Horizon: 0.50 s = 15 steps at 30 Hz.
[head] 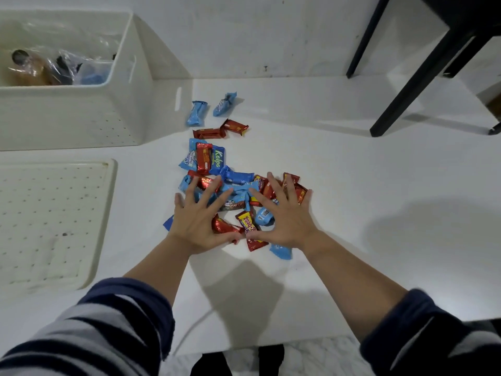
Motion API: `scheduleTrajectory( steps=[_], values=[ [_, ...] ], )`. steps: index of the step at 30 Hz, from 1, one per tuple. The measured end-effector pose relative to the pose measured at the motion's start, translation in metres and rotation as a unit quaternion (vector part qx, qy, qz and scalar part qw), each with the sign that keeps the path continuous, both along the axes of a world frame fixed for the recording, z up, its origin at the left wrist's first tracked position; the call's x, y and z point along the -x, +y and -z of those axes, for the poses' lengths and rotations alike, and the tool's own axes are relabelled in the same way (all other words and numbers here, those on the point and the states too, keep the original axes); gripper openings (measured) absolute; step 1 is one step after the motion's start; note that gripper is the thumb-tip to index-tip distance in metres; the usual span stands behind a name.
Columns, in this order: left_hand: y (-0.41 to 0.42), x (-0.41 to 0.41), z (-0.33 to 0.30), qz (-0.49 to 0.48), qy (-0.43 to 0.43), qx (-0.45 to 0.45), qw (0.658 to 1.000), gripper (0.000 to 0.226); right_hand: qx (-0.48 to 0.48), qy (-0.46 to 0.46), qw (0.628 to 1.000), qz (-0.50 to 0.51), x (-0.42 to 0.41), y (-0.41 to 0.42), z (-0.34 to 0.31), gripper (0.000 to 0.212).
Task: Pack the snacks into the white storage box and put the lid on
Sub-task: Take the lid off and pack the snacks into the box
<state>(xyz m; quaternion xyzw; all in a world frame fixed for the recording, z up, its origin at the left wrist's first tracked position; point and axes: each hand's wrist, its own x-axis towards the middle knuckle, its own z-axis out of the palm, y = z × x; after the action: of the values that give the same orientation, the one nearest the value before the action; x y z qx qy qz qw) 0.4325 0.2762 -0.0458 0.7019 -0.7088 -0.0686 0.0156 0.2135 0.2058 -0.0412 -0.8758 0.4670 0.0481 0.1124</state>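
Observation:
A pile of blue and red wrapped snacks (233, 183) lies on the white table. My left hand (199, 219) rests flat on the pile's left side with fingers spread. Spread the same way, my right hand (284, 215) lies on the right side of the pile. Neither hand grips anything. Two blue packs (197, 113) and two red bars (208, 133) lie apart, farther back. The white storage box (81, 112) stands at the far left and holds clear plastic bags. Its perforated white lid (54, 221) lies flat in front of it.
Black table or chair legs (423, 69) stand at the far right on the white surface. The table's front edge (271, 346) runs just below my forearms, with marbled floor beyond. A white wall closes the back.

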Motion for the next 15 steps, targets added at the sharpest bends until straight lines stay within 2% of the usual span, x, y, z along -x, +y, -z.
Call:
scheduleTrajectory(
  steps=[4,7,11,13,15],
  values=[
    [-0.016,-0.008,0.005,0.020,0.022,0.056,0.998,0.095,0.041,-0.051,0.998,0.024,-0.016,0.005,0.005,0.080],
    [-0.029,-0.018,0.008,0.037,0.037,0.100,0.994,0.095,0.082,-0.086,0.992,0.035,-0.019,0.005,0.009,0.065],
    [-0.048,-0.026,0.011,0.072,0.052,0.130,0.988,0.081,0.097,-0.095,0.991,0.022,-0.018,-0.002,0.011,0.067],
    [-0.050,-0.024,0.012,0.052,0.053,0.142,0.987,0.069,0.103,-0.089,0.990,0.022,-0.020,-0.003,0.011,0.067],
    [-0.050,-0.019,0.013,0.020,0.059,0.142,0.988,0.060,0.121,-0.091,0.988,0.031,-0.022,-0.002,0.009,0.059]
  ],
)
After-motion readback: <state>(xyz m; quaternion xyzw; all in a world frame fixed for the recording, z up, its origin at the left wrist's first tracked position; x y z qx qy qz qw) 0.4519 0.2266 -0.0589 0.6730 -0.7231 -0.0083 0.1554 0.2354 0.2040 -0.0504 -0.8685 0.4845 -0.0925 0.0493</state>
